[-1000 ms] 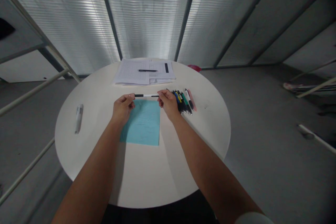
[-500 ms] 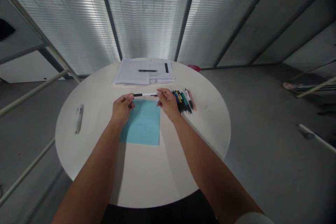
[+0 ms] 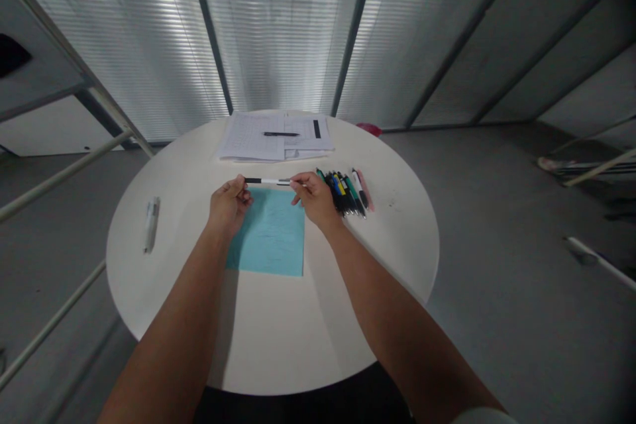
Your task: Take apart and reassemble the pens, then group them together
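Note:
A black and white pen point(image 3: 268, 181) is held level above the far edge of a light-blue sheet of paper point(image 3: 271, 238). My left hand point(image 3: 230, 204) pinches its black end. The white end is between the thumb and fingers of my right hand point(image 3: 314, 195). Just right of that hand, several pens point(image 3: 342, 192) in black, blue, yellow and green lie side by side. A white pen with a black grip point(image 3: 359, 187) and a pink pen point(image 3: 366, 191) finish the row.
On the round white table point(image 3: 288, 338), stacked printed papers point(image 3: 248, 136) lie at the back with a dark pen point(image 3: 281, 134) on top. A whitish pen point(image 3: 151, 225) rests at the left. Metal rails point(image 3: 64, 175) stand left of the table, and blinds point(image 3: 283, 33) hang behind it.
Both hands have shifted slightly left with the pen between them. A green pen's end beside my right hand has come into view.

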Available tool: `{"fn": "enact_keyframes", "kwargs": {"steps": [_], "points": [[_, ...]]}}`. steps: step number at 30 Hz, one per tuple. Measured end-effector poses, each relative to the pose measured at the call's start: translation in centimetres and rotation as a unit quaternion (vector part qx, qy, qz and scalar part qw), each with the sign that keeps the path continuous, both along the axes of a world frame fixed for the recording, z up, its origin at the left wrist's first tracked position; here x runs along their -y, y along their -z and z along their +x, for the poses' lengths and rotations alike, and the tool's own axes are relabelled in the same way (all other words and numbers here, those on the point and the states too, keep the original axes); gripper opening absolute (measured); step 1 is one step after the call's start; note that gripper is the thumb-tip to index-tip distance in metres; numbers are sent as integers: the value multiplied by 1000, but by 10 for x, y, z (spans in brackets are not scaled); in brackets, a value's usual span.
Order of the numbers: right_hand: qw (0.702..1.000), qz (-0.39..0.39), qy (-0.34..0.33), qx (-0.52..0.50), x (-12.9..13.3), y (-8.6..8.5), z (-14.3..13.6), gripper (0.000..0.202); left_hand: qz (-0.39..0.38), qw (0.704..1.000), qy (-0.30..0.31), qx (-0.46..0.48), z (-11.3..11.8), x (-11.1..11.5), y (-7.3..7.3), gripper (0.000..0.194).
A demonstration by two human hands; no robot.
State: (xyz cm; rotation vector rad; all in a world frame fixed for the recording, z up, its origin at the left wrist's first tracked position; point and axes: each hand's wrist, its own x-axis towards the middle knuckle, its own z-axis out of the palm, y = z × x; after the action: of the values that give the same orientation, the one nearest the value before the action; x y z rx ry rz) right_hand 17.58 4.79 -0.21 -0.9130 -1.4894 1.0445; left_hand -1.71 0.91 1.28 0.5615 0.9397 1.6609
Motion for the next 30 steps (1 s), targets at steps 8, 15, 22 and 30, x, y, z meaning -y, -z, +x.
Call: {"fn": "enact_keyframes", "kwargs": {"steps": [8, 15, 22, 30], "points": [[998, -60, -6, 8, 2, -8, 0, 42, 23, 999, 6, -39, 9, -2, 4, 26], [993, -91, -26, -67, -2, -6, 4, 36, 21, 999, 5, -28, 8, -3, 5, 27], [996, -78, -26, -18, -3, -5, 3, 30, 17, 1000, -2, -18, 8, -2, 3, 25], [995, -94, -27, -22, -2, -6, 3, 31, 15, 1000, -2, -12, 7, -2, 3, 23]]}}
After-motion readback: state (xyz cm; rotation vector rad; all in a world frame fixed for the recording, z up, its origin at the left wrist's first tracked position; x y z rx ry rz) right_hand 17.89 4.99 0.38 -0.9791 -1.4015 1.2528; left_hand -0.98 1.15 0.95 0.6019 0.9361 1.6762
